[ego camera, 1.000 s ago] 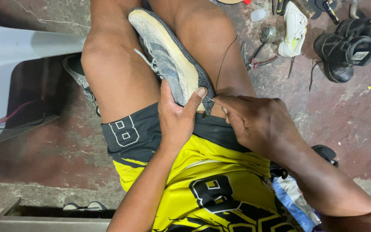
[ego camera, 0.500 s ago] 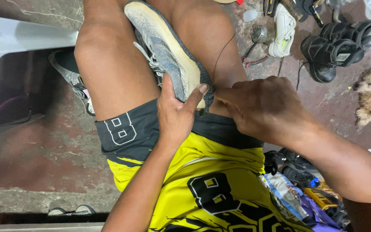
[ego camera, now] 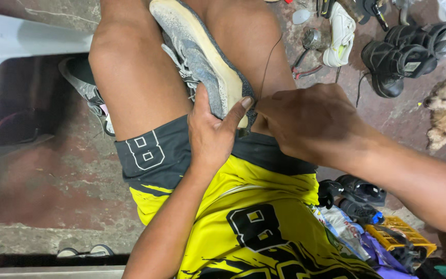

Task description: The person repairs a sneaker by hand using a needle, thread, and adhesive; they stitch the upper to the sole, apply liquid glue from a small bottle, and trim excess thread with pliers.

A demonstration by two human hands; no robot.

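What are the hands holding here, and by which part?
Left hand grips the grey shoe at its heel end; right hand pinches a dark thread there.

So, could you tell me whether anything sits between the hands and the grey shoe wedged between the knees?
Nothing visible does. The left hand already grips the grey shoe at its heel, thumb pressed on the pale sole. The right hand touches the same heel end, where a thin dark thread runs up; its fingertips are hidden.
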